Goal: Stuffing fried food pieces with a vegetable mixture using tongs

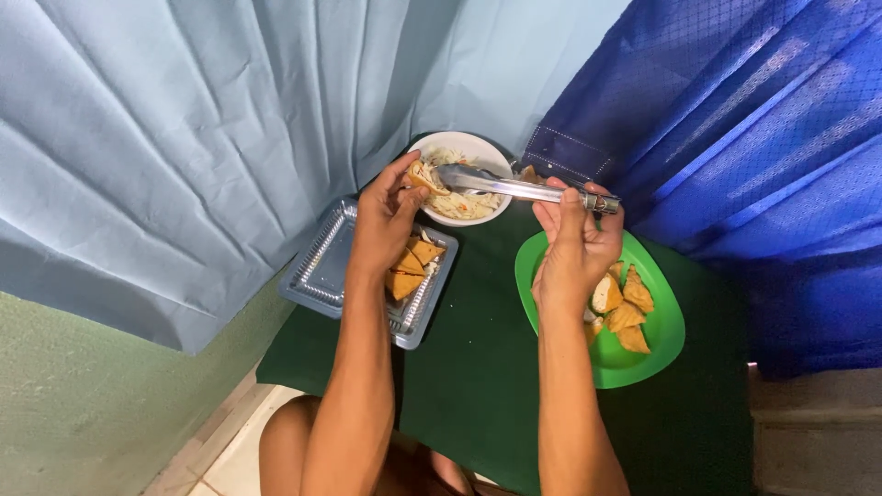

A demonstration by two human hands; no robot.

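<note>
Head view: right hand (pixel 577 246) is clamping metal tongs (pixel 514 187) into the white bowl (pixel 478 147); left hand (pixel 390 216) is pinching a fried piece (pixel 418 178), being stuffed. More filling probably needs careful placing.

package: clear plastic food tray (pixel 323 266), only one in view
shape: rectangular, shallow, ribbed walls, flat rim
colour: transparent, grey-blue tint
place: on the green surface (pixel 478 367), directly under the left hand (pixel 386 220), below its fingers (pixel 404 174)
contents: fried golden triangles (pixel 412 266) at the end nearest the wrist
labels/signs/screens: none visible
</note>
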